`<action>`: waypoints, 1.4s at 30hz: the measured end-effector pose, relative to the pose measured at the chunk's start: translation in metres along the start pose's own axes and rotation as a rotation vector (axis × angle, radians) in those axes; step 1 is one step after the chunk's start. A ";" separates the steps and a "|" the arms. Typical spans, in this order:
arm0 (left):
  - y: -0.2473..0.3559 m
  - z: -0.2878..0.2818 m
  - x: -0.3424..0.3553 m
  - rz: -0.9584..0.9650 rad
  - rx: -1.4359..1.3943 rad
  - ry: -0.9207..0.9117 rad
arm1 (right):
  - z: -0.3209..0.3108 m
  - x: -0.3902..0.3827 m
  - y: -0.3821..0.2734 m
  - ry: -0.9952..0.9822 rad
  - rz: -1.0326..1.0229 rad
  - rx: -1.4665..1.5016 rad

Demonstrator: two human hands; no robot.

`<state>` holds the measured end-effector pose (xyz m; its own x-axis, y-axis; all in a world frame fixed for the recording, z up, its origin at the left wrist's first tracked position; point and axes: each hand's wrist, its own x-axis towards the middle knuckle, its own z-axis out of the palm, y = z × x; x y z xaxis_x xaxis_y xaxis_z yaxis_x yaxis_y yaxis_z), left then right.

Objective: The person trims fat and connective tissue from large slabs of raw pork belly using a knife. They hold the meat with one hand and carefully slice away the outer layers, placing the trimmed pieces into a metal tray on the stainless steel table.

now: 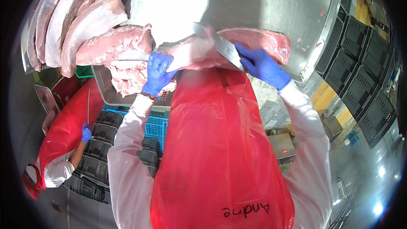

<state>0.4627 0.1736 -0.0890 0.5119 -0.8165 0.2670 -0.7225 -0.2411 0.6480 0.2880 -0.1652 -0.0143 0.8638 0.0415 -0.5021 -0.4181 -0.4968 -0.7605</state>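
Observation:
My right hand, in a blue glove, is closed round a knife. The knife's broad steel blade slants up and left against a long piece of raw pork at the table's near edge. A pale flap of fat and meat stretches left from the blade. My left hand, also gloved in blue, is closed on the left end of this flap. The handle is mostly hidden under my right fingers. Just left of my left hand lies another pink pork piece.
Several long pork loins lie at the upper left of the steel table. A grey tray below holds meat trimmings. At left, a co-worker in a red apron holds a thin rod. Black crates stand at right, a blue crate below.

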 end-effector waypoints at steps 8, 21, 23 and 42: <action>-0.008 0.007 -0.013 -0.005 0.005 0.003 | 0.007 0.029 -0.026 -0.037 0.080 -0.065; -0.018 0.006 -0.006 -0.089 -0.047 0.037 | 0.056 0.076 -0.042 0.048 0.173 -0.019; -0.026 0.007 -0.004 -0.078 -0.067 0.055 | 0.067 0.072 -0.024 0.164 -0.063 -0.021; 0.009 0.007 -0.023 -0.645 -0.431 0.180 | 0.028 -0.025 -0.068 0.192 0.025 -0.116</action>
<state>0.4409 0.1862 -0.0941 0.8617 -0.4787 -0.1681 -0.0328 -0.3832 0.9231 0.2870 -0.1079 0.0376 0.8960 -0.1322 -0.4239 -0.4144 -0.5921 -0.6912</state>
